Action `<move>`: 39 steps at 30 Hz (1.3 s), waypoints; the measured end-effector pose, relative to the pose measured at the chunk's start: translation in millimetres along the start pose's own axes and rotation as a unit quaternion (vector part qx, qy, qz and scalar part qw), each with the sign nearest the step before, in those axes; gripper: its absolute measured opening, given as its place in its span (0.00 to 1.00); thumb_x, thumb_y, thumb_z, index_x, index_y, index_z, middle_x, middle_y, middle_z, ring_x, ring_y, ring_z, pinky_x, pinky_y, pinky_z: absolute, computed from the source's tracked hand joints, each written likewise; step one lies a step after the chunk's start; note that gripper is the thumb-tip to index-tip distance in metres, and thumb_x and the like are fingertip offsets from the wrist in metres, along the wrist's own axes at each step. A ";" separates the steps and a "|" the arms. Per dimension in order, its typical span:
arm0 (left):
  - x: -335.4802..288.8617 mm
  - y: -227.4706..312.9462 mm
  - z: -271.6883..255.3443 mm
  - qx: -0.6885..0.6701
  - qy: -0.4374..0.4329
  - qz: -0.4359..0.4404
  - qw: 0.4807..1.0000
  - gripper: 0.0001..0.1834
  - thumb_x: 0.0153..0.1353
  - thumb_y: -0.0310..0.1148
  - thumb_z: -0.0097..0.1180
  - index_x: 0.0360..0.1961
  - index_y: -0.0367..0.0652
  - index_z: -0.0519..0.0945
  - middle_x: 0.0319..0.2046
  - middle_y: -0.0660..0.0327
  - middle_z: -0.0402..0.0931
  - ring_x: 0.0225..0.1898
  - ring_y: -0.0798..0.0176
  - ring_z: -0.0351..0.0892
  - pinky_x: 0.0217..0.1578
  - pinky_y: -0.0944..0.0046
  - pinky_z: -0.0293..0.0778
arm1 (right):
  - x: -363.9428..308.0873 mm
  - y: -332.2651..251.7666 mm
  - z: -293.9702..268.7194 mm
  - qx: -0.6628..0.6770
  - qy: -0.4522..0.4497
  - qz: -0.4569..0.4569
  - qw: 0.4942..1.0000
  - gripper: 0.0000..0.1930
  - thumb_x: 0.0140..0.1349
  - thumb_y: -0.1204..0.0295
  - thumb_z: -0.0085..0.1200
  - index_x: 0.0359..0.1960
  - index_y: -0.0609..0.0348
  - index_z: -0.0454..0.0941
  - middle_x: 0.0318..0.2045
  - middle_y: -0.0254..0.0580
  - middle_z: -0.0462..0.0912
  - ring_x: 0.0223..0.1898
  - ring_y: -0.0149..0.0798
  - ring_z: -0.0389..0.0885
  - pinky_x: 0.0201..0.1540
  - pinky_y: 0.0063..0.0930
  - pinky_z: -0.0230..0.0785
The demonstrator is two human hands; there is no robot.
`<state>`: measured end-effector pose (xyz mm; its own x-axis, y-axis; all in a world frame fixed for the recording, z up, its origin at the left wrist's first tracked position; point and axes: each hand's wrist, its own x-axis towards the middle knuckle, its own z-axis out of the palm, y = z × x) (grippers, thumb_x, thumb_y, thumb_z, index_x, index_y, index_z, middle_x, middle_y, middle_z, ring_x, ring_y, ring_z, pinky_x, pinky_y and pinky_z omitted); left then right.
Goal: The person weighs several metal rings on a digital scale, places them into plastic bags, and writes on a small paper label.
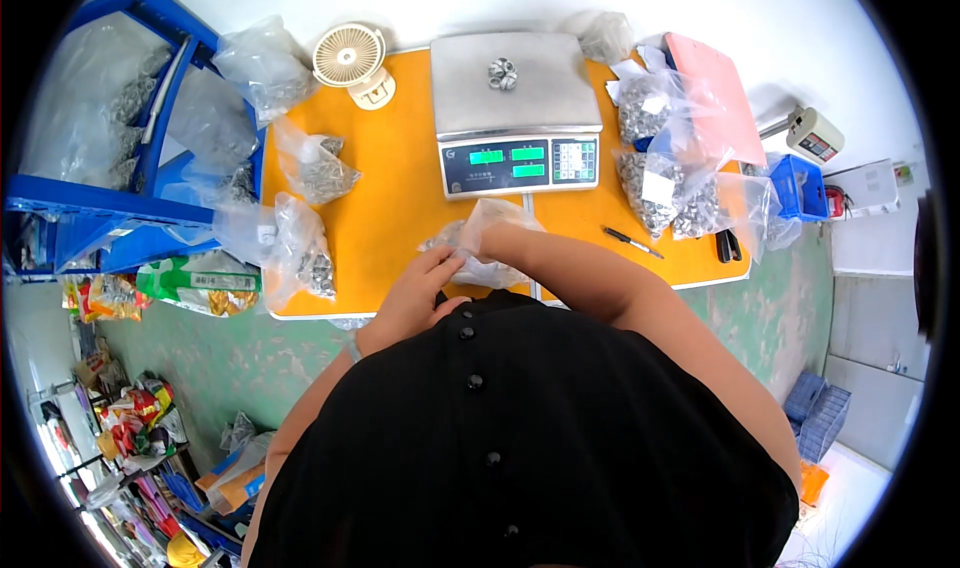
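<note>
A clear plastic bag (500, 270) with small metal parts showing at its left end lies at the table's front edge, close against my body. My left hand (415, 290) is closed on the bag's near left side, its fingers bent over the plastic. My right hand (485, 240) reaches into or behind the crumpled plastic, and its fingers are hidden there. Straight ahead stands a counting scale (520, 165) with lit green displays. A few shiny metal rings or nuts (502, 74) are grouped on its steel plate (460, 83).
Bags of metal parts (650, 183) crowd the table's right side, by a pink clipboard (710, 88), a pen (633, 242) and a black stapler (728, 246). More bags (305, 253) lie left, near a small fan (350, 58) and blue shelving (110, 193).
</note>
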<state>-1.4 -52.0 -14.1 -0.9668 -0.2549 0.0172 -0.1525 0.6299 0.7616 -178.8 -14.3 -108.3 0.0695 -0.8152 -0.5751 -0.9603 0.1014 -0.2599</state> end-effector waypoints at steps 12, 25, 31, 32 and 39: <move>-3.2 -2.0 -1.8 -0.018 -0.007 -0.019 1.000 0.25 0.50 0.31 0.60 0.50 0.35 0.69 0.51 0.48 0.65 0.51 0.47 0.66 0.51 0.61 0.63 | -28.0 -14.0 -55.3 -0.019 -0.069 0.024 0.997 0.16 0.47 0.70 0.51 0.41 0.51 0.78 0.44 0.48 0.77 0.49 0.47 0.72 0.51 0.38 0.62; -5.2 -0.8 -2.7 -0.039 0.002 -0.042 0.998 0.24 0.51 0.31 0.59 0.49 0.35 0.70 0.50 0.47 0.65 0.51 0.46 0.66 0.51 0.61 0.63 | -16.8 4.3 -16.3 0.072 0.073 0.012 0.995 0.11 0.52 0.70 0.49 0.36 0.54 0.80 0.38 0.47 0.79 0.42 0.47 0.77 0.45 0.35 0.67; -3.3 1.0 -2.7 -0.057 -0.019 -0.058 0.996 0.24 0.51 0.32 0.58 0.49 0.34 0.70 0.50 0.47 0.66 0.51 0.47 0.66 0.52 0.61 0.63 | -6.0 15.1 5.8 0.027 0.132 -0.059 0.989 0.09 0.48 0.71 0.50 0.30 0.53 0.82 0.31 0.46 0.81 0.37 0.48 0.79 0.40 0.37 0.70; -1.0 1.4 -1.5 -0.055 -0.020 -0.051 0.997 0.23 0.52 0.32 0.58 0.49 0.34 0.71 0.50 0.47 0.66 0.51 0.47 0.66 0.52 0.61 0.63 | -0.6 20.8 16.7 0.011 0.136 -0.057 0.989 0.09 0.48 0.71 0.50 0.29 0.54 0.81 0.30 0.46 0.81 0.36 0.48 0.79 0.40 0.37 0.70; -5.7 -5.9 0.4 -0.053 -0.017 -0.047 0.997 0.23 0.52 0.34 0.58 0.48 0.35 0.72 0.50 0.48 0.66 0.51 0.47 0.66 0.51 0.61 0.64 | -14.1 2.9 1.9 -0.050 -0.012 -0.060 0.997 0.14 0.57 0.68 0.42 0.40 0.54 0.78 0.41 0.46 0.78 0.45 0.48 0.75 0.47 0.37 0.65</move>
<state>4.9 -53.9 -18.9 -0.9560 -0.2828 -0.0782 -0.2219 0.5223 0.8234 -182.0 -1.4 -102.4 0.1918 -0.8037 -0.5632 -0.9667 -0.0556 -0.2499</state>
